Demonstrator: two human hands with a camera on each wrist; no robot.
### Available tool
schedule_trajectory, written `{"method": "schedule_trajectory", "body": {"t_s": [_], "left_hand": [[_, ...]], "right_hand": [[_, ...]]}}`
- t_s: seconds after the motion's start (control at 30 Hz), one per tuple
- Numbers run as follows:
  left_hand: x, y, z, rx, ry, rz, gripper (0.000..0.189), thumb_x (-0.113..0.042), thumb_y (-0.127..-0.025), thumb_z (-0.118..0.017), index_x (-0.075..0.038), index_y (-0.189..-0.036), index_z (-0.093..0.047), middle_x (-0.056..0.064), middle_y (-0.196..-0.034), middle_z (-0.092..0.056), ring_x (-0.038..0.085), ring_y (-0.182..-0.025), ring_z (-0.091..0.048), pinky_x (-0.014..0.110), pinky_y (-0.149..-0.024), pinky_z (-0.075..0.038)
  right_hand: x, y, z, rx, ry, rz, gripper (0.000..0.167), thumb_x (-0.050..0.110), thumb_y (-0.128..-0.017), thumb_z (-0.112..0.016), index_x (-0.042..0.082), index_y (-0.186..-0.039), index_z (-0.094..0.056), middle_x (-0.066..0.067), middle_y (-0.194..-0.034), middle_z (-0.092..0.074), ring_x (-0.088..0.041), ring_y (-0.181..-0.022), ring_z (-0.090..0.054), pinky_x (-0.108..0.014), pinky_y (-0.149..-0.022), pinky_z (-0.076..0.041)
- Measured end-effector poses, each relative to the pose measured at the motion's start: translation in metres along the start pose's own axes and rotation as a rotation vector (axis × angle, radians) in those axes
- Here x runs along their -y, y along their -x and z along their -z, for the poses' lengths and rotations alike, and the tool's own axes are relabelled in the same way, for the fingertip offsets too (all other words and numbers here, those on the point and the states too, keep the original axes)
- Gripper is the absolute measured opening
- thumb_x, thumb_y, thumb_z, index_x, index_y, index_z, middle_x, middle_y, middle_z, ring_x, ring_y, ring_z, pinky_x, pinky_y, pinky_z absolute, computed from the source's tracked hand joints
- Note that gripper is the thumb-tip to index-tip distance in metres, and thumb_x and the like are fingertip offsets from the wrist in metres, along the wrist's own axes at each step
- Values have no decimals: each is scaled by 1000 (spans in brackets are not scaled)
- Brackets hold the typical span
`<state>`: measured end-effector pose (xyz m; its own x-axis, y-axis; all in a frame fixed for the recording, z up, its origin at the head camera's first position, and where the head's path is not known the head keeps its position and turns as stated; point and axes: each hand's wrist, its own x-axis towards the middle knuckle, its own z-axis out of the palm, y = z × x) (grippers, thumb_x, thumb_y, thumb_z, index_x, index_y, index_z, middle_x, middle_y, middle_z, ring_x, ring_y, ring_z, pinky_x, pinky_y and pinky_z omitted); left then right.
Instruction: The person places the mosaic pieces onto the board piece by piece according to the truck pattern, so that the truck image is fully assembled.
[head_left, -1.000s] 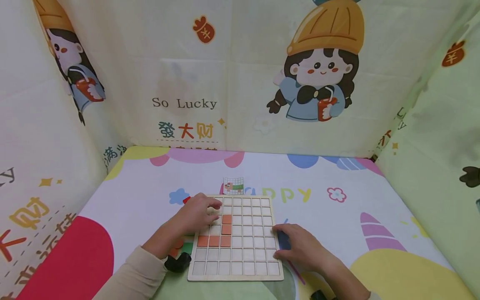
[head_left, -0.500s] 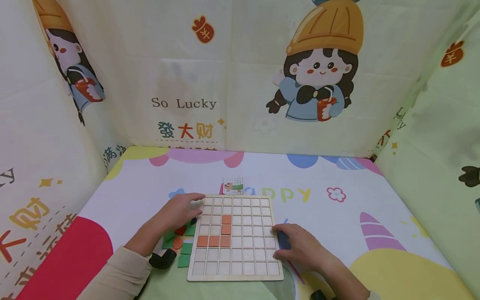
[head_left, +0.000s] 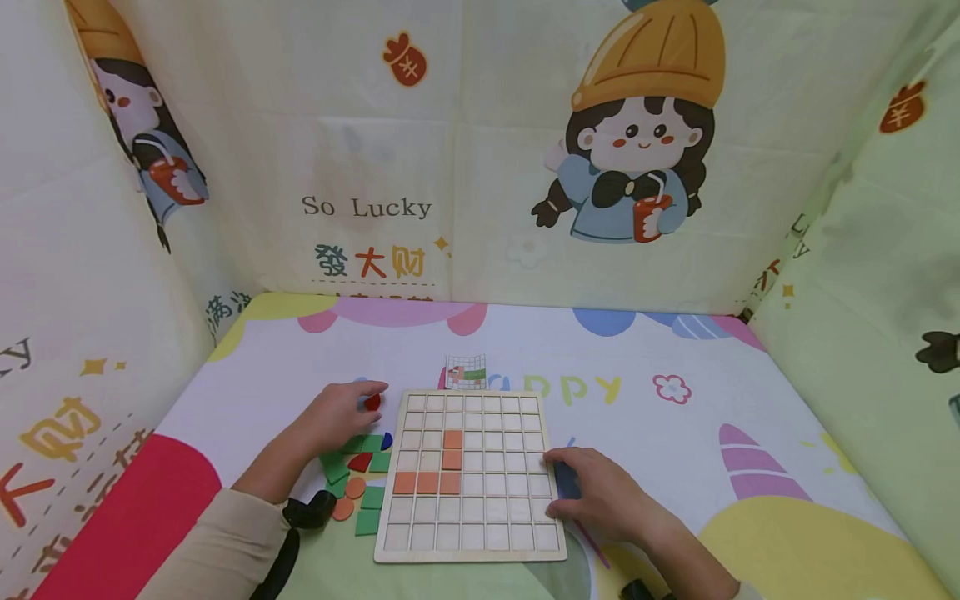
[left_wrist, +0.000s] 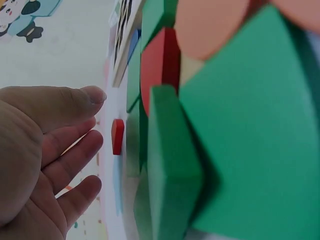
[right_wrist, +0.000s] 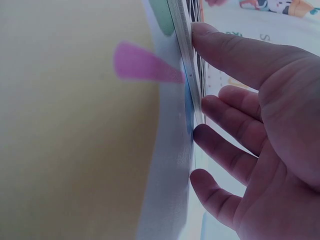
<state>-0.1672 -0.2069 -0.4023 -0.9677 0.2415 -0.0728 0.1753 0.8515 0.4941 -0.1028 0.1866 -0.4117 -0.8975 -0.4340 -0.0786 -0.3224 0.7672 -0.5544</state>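
Note:
A wooden grid board (head_left: 501, 483) lies in front of me, with several orange square tiles (head_left: 427, 482) set in its left cells. My left hand (head_left: 335, 419) hovers left of the board's upper corner, fingers spread and nothing between them. Just by its fingertips lies a small red piece (head_left: 372, 402), which the left wrist view shows beyond the fingers. Below that hand are loose green tiles (head_left: 367, 522), another red piece (head_left: 361, 462), orange round pieces (head_left: 343, 509) and a blue piece (head_left: 387, 441). My right hand (head_left: 603, 492) rests its thumb and fingertips along the board's right edge.
A small card with a gridded picture (head_left: 467, 372) stands at the board's far edge. The printed tablecloth (head_left: 660, 442) runs back to a cloth wall (head_left: 495, 267), with further cloth walls on the left and right.
My left hand has moved off the board's upper left cells, going left to beside the red piece, and the loose pieces below came into sight. The right hand stays at the board's edge.

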Motion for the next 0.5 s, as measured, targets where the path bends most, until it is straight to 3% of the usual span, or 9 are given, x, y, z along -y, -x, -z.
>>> {"method": "schedule_trajectory", "body": {"t_s": [0.23, 0.5], "left_hand": [[5, -3, 1, 9, 25, 22, 48, -12, -92, -70, -3, -138, -59, 20, -133, -59, 39, -120, -53, 53, -98, -47], [8, -3, -2, 23, 19, 35, 47, -10, -91, -69, -2, -136, -59, 15, -118, -64, 30, -102, -56, 48, -90, -52]], "right_hand": [[1, 0, 0, 0, 0, -14, 58, 29, -77, -85, 9, -127, -63, -8, -126, -63, -34, -122, -54, -54, -101, -41], [1, 0, 0, 4, -2, -10, 58, 30, -78, -85, 9, -127, -63, -8, -126, -63, -33, -122, -55, -55, -101, -41]]}}
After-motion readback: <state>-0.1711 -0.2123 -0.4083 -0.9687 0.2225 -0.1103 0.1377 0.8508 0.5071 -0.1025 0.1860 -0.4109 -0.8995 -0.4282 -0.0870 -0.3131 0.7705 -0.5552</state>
